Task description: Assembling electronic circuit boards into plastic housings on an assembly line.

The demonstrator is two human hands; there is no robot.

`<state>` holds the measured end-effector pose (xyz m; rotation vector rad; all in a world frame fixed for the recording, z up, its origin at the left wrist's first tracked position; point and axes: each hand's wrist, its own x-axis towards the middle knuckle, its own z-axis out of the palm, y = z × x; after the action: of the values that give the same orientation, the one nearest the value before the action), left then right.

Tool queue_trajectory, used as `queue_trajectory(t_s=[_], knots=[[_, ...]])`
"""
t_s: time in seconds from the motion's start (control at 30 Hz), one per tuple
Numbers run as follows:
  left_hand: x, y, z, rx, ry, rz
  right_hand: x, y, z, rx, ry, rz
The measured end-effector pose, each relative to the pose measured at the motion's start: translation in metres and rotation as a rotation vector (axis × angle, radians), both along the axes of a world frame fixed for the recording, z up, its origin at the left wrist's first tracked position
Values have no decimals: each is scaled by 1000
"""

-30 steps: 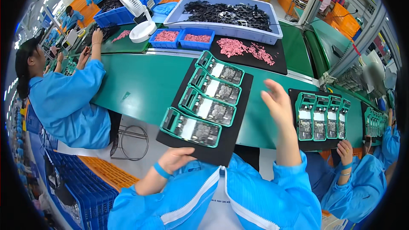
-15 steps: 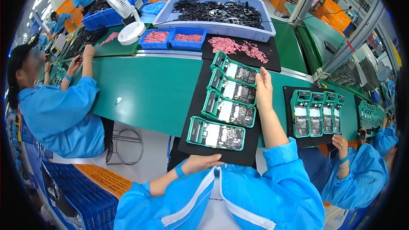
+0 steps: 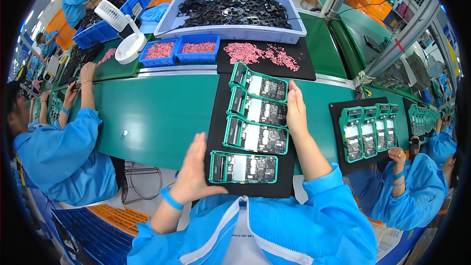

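A black mat (image 3: 213, 122) lies in front of me, its near end by my body. It bears several green frames, each with a circuit board and a silvery plate inside. The nearest green frame (image 3: 244, 168) lies apart from the others; the far ones, such as this frame (image 3: 260, 87), overlap in a row. My left hand (image 3: 195, 169) is open, its fingers stretched upward, beside the nearest frame and the mat's left edge. My right hand (image 3: 296, 109) is open and flat, its fingers along the right ends of the far frames. Neither hand grips anything.
Beyond the mat lie pink small parts (image 3: 245, 53) on another black mat. Two blue trays (image 3: 197, 56) of pink parts, a large tub (image 3: 230, 33) of black parts and a white fan (image 3: 130, 48) stand behind. Co-workers sit left and right, one beside another loaded mat (image 3: 343, 164).
My left hand has left the mat's near edge and risen to its left side, fingers now spread. My right hand stays at the frames' right ends, slightly lower. The view has shifted.
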<state>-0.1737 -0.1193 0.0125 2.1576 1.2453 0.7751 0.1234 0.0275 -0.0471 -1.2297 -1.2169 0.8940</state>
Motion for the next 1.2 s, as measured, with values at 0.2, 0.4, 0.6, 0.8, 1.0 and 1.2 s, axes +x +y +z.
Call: queue_trajectory(t_s=[0.2, 0.4, 0.6, 0.8, 1.0, 1.2], knots=[[29, 34, -19, 32, -153, -208, 0, 46, 5, 52, -255, 150], [34, 43, 12, -199, 28, -215, 2, 78, 20, 195, -569, 145], [10, 65, 99, -220, 319, -391, -8, 164, 27, 288, -838, 191], [19, 151, 196, 218, 254, -333, -12, 200, 19, 298, -1016, 256], [83, 326, 97, 239, 353, -309, -1, 204, 19, 346, -1074, 221], [123, 380, 13, 104, 790, -161, 22, 177, 31, 218, -1050, 224]])
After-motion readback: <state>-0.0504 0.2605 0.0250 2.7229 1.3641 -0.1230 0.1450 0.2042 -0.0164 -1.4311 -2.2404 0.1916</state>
